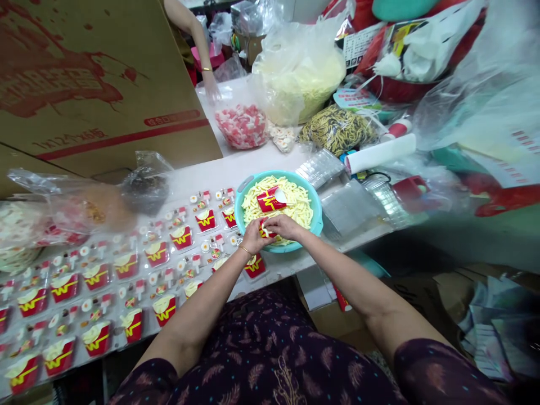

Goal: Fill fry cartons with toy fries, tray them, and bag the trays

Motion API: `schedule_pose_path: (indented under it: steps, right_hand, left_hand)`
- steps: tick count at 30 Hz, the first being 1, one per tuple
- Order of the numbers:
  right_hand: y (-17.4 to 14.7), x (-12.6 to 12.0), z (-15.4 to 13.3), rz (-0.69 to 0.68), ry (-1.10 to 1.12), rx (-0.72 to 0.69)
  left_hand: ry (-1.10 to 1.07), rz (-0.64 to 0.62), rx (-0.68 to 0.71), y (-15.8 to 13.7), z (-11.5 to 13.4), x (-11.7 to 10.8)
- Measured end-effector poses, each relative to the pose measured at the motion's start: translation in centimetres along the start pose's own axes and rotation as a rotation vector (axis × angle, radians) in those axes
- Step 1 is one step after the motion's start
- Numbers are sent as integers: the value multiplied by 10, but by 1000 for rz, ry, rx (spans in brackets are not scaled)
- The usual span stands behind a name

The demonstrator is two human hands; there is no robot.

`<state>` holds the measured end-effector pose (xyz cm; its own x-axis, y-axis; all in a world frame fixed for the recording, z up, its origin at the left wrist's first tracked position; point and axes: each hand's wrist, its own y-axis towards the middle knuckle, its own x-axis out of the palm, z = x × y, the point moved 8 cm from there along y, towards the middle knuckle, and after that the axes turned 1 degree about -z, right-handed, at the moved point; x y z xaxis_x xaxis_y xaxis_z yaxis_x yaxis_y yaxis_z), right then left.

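My left hand (253, 236) is closed around a small red french-fry box (264, 232) with a yellow mark, over the near side of a turquoise basin (317, 209). My right hand (287, 226) has its fingers pinched together at the mouth of that box; pale bits show by the fingertips, too small to make out fully. Pale yellow toy fries (297, 202) fill the basin. On top of them lies a second red fry box (270, 199), with a white inside showing. My hands hide part of the held box.
Rows of clear packs with filled red fry boxes (157, 254) and small pieces cover the table to the left. A bag of pink and white pieces (241, 126) and a large bag of pale pieces (299, 79) stand behind. Clear plastic trays (354, 205) lie right. Another person's arm (202, 50) reaches in.
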<state>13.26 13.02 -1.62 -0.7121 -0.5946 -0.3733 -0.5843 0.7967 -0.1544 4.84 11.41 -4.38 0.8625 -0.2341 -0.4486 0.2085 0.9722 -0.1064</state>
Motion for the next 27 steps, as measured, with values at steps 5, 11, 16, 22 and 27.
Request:
schedule_pose_path:
  steps: [5, 11, 16, 22, 27]
  right_hand:
    - [-6, -21, 1, 129, 218, 25]
    - [-37, -63, 6, 397, -8, -13]
    - [-39, -43, -15, 342, -212, -112]
    - [-18, -14, -20, 242, -353, -49]
    - [-27, -39, -18, 275, -108, -103]
  left_hand:
    - [-556, -84, -187, -6, -8, 6]
    - [-815, 121, -418, -12, -20, -1]
    - [-801, 108, -378, -9, -18, 2]
    - [-838, -76, -317, -14, -3, 20]
    - [-887, 3, -352, -18, -7, 9]
